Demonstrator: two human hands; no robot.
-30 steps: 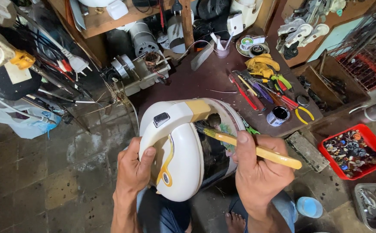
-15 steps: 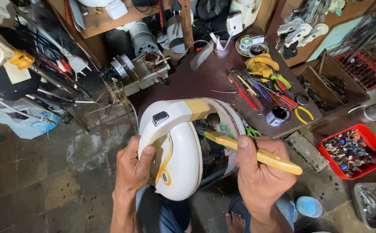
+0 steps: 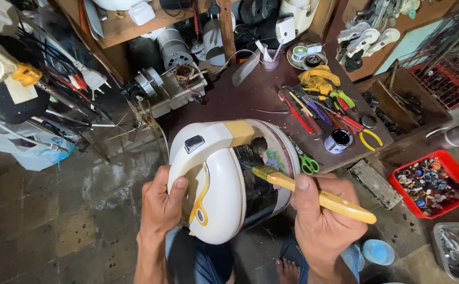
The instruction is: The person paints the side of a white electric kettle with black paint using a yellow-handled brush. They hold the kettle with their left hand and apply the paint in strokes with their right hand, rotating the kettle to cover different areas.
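A white rice cooker (image 3: 224, 184) with yellow trim lies tilted over my lap, its lid hanging open toward me. My left hand (image 3: 162, 205) grips the rim of that lid from the left. My right hand (image 3: 321, 218) holds a yellow-handled tool (image 3: 319, 196), and the tool's tip reaches into the dark gap between lid and body. The very tip is hidden inside the cooker.
A low dark table (image 3: 261, 100) behind the cooker carries pliers, screwdrivers, green scissors (image 3: 307, 163) and a small tin (image 3: 339, 140). A red tray (image 3: 429, 181) of small parts sits at right, and motors and cables are piled at left. Cracked concrete floor lies lower left.
The tool's tip has slid a little further into the cooker. My right hand shifted slightly; the left hand kept its grip on the lid.
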